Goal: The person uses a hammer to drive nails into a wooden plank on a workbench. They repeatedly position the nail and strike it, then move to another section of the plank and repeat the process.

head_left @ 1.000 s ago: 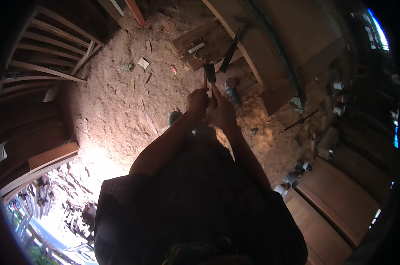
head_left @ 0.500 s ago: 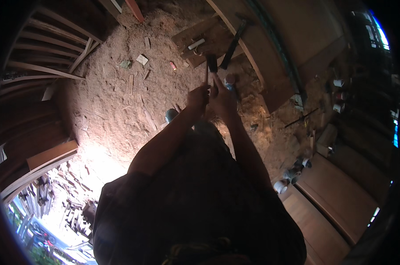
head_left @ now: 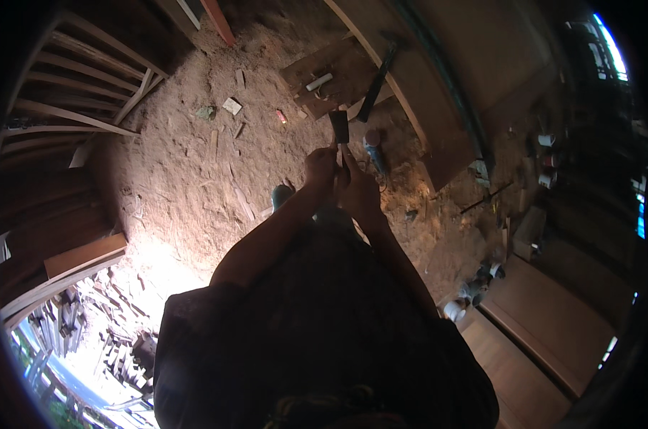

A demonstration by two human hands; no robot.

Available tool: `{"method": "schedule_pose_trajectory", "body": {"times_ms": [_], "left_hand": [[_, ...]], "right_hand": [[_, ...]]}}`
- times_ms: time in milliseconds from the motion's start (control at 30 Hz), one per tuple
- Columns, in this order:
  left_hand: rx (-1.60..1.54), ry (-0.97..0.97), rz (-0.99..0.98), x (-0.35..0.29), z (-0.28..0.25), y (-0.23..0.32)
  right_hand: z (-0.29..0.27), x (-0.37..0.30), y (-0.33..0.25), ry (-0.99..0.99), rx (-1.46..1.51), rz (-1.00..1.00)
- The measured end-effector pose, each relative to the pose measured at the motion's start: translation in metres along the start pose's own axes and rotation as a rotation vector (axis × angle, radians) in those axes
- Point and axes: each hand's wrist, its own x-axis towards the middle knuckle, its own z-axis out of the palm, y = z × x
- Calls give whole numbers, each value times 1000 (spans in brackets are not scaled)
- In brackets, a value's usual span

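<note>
In front of my body, both hands are raised close together. My right hand [head_left: 360, 187] is closed around the handle of a tool with a dark, flared flat head [head_left: 340, 127]; its exact kind is hard to make out. My left hand [head_left: 320, 166] is closed beside it, gripping what looks like a thin stick, now mostly hidden by the dark head. Just right of the hands, an angle grinder [head_left: 375, 152] with a bluish body lies on the ground. Beyond them a hammer [head_left: 376, 87] with a black handle rests against a large wooden panel [head_left: 438, 93].
A wooden board [head_left: 306, 70] with a white cylinder [head_left: 319, 82] on it lies ahead. Sawdust and wood scraps cover the ground [head_left: 188, 179]. Stacked timber [head_left: 81, 79] stands at the left, wooden panels [head_left: 546, 314] at the lower right, and cups or cans [head_left: 455, 309] beside them.
The dark-headed tool has drawn back toward me and slightly left, now covering most of the thin stick. Both hands have come a little nearer to my body.
</note>
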Motion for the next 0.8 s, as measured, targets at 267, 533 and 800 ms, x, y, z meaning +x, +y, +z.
{"method": "schedule_pose_trajectory", "body": {"times_ms": [267,533,800], "left_hand": [[102,-82,106,-15,-43,-2],[109,-170,277,-81,-124,37],[-57,-123,261,-114,-133,60]], "right_hand": [[-2,9,8,60,189,-40],[22,40,-5,183,406,8],[30,106,0,85,216,-32]]}}
